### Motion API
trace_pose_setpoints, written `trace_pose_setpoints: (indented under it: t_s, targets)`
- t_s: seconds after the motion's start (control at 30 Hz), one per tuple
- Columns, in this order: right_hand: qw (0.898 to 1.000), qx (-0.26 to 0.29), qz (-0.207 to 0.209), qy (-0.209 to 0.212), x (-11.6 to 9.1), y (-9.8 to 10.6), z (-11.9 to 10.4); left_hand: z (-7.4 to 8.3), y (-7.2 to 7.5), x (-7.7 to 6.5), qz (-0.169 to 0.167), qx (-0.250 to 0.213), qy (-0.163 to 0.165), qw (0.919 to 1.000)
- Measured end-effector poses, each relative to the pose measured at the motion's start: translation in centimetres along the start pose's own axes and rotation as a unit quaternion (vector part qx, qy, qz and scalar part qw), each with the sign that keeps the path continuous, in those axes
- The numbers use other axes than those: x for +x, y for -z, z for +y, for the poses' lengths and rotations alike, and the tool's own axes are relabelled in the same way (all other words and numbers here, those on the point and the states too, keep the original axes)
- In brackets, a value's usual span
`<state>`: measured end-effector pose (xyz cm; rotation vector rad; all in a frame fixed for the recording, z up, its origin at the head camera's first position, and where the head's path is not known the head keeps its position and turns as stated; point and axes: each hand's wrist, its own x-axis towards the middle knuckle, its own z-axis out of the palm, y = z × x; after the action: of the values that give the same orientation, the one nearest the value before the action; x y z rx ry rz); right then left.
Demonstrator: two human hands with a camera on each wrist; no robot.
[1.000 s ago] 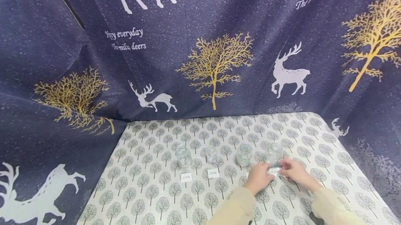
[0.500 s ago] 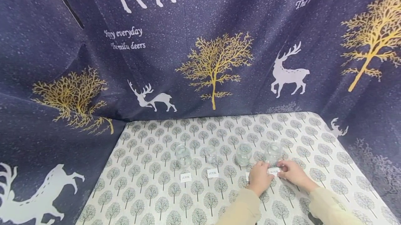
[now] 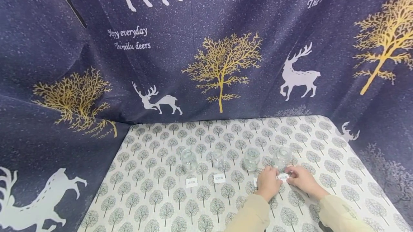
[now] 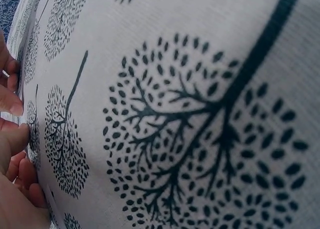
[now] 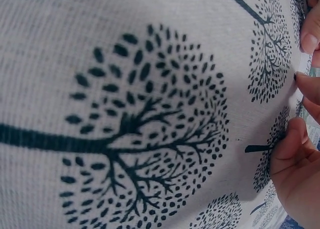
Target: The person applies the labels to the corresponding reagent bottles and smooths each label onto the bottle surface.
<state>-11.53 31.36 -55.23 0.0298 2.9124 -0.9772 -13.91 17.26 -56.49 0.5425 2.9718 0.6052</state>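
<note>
We locate the white card (image 3: 283, 177) at 4 o'clock from the centre of the head view, on the cloth-covered counter (image 3: 206, 131). The nearest clear jar (image 3: 282, 156) stands at the card's 12 o'clock, just beyond it. We judge the step in hand to be setting the card square in front of this jar, since two further cards, the left card (image 3: 191, 182) and the middle card (image 3: 219, 178), sit at 6 o'clock of their own jars. In our judgement, the next move calls for trueing the card's edge to that row, then parting the fingers evenly so that it does not shift.

Hand state: we read both hands as grasping the card by its ends. The left hand (image 3: 269, 183) grips at 9 o'clock; the right hand (image 3: 301, 179) pinches at 3 o'clock.

Hand pose: we note the left fingers pointing toward 1 o'clock, the left sleeve (image 3: 251, 214) running back toward 7. The right fingers point toward 10 o'clock, the right sleeve (image 3: 342, 210) running back toward 4. We cannot tell whether the card lies flat or stands propped.
</note>
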Motion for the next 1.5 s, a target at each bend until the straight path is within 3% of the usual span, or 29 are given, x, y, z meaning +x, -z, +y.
trace_pose_setpoints:
  t_s: [0.27, 0.53, 0.67, 0.97, 1.1, 1.2, 1.3, 1.5]
  targets:
    - [1.0, -0.011, 0.004, 0.008, -0.2, 0.1, -0.1, -0.2, -0.6, -0.1, 0.037, 0.029, -0.025, 0.9986]
    - [0.999, -0.016, 0.021, 0.029, -0.3, -0.1, -0.1, -0.2, -0.2, -0.5, 0.029, 0.022, -0.027, 0.999]
    - [0.999, -0.017, 0.028, 0.039, -0.3, -0.1, -0.3, -0.3, -0.1, -0.7, 0.041, 0.02, -0.039, 0.9982]
    - [1.0, -0.009, 0.003, -0.012, -0.6, -0.1, -1.0, -0.7, -0.6, -0.6, 0.055, 0.014, -0.055, 0.9969]
    - [1.0, 0.019, -0.002, 0.0, -0.8, 0.2, -1.0, -0.8, -0.5, -0.6, 0.045, -0.002, -0.055, 0.9975]
    - [0.998, 0.055, -0.004, 0.011, -1.1, 0.7, -1.0, -0.8, 0.0, -0.7, 0.036, -0.041, -0.049, 0.9973]
    - [0.995, 0.096, -0.011, -0.001, -1.3, 1.1, -0.9, -0.6, 0.5, -0.9, 0.032, -0.111, -0.029, 0.9929]
    - [0.983, 0.178, -0.013, -0.047, -1.4, 1.6, -0.9, -0.4, 1.0, -1.2, 0.048, -0.258, 0.012, 0.9648]
